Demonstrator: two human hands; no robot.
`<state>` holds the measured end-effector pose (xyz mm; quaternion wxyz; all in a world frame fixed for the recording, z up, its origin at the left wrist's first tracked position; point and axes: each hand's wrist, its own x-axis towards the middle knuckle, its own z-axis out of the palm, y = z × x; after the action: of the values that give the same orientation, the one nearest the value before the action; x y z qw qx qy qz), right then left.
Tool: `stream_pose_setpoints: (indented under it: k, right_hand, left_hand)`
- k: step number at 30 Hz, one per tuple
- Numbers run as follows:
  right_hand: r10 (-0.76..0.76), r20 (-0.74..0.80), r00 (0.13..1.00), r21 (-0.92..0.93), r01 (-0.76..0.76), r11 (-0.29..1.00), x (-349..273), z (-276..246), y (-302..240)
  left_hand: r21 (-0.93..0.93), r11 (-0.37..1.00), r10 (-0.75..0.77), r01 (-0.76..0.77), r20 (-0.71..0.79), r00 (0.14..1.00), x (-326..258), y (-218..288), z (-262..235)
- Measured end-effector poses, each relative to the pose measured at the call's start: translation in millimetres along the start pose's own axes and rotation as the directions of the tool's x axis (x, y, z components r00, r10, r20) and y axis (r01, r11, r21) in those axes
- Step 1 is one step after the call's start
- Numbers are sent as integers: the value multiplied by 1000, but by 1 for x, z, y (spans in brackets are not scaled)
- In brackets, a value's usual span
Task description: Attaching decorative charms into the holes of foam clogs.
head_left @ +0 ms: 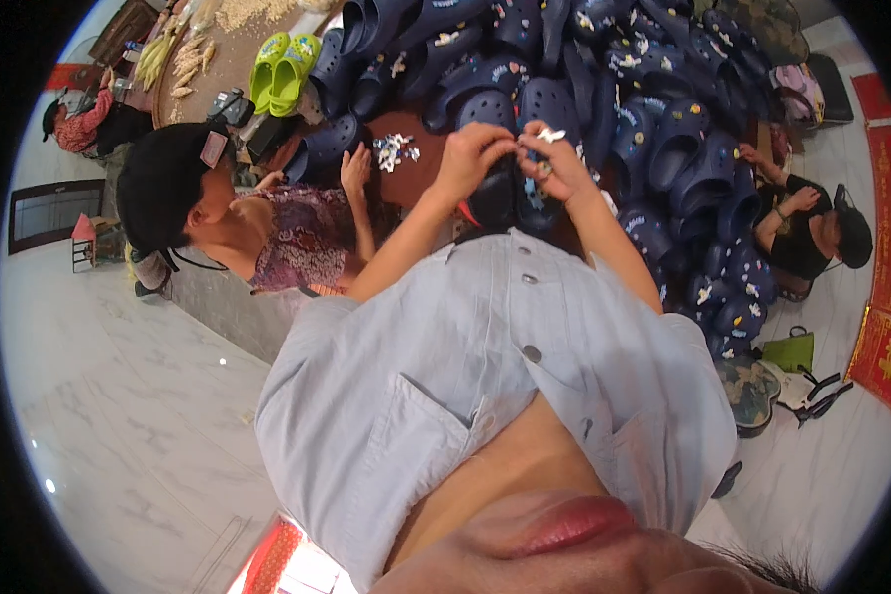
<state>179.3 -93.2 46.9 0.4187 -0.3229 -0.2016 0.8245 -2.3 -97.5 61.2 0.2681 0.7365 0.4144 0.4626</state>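
Just above a pair of navy clogs, my two hands meet at the fingertips. My left hand (473, 161) is closed in a pinch on something too small to make out. A small white shoe charm (551, 135) shows at the fingers of my right hand (562, 174), which are curled closed. Under the hands lie a navy clog with round holes (486, 107) on the left and another clog (546, 99) on the right. To the left of my left hand, a small heap of white and blue charms (394, 152) rests on the brown table (421, 183).
Many navy clogs (678, 148) are piled across the table to the right. A lime green pair (284, 74) stands at the back left. A co-worker in a black cap (173, 188) sits close on my left, touching a clog (325, 148). Another person (812, 223) works at the right.
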Motion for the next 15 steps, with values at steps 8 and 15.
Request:
stream_pose_setpoints:
  k: [8,15]
  right_hand:
    - [-223,60,973,241,202,949,-20,-49,-23]
    - [-235,-65,970,222,243,944,-27,-70,-22]
  left_hand:
    - [93,879,-444,468,-200,873,8,-68,-14]
    - [589,578,-694,565,-10,720,1,-93,-2]
